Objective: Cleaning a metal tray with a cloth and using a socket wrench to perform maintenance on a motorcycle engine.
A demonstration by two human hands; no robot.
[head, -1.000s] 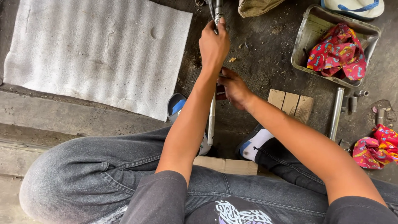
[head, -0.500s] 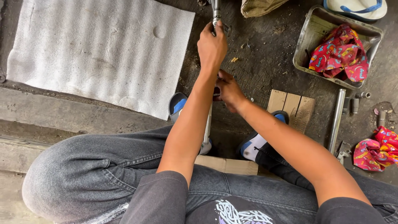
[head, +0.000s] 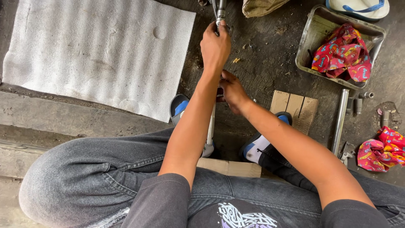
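Observation:
A long silver metal rod (head: 210,126) runs from between my feet up to the top of the view. My left hand (head: 215,45) is closed around its upper end, just below a shiny fitting (head: 220,10). My right hand (head: 232,92) grips the rod lower down, partly hidden behind my left forearm, with a small dark red part showing at its fingers. I sit with knees in grey jeans on either side.
A white foam mat (head: 97,52) lies at the left on dark ground. A metal tray (head: 310,40) holding a red patterned cloth (head: 342,58) sits top right. A second steel tube (head: 340,120), a wooden board (head: 295,109), another red cloth (head: 382,150) and small metal parts lie at the right.
The view has drifted slightly. Both hands keep their grip on the rod, the right hand shifting a little along it.

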